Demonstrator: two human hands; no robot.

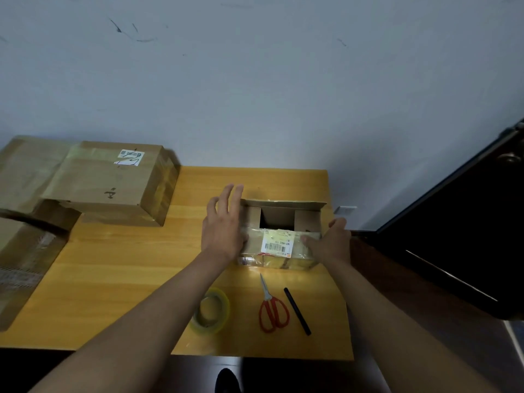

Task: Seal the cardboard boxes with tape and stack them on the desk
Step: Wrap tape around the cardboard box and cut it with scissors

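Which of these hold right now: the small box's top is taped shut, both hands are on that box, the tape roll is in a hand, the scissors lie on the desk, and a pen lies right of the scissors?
1. The small cardboard box is taped shut on top. False: its top is open, with a dark gap between the flaps.
2. The left hand and right hand are both at that box. True.
3. The tape roll is held in a hand. False: it lies on the desk.
4. The red-handled scissors lie on the desk. True.
5. A black pen lies right of the scissors. True.
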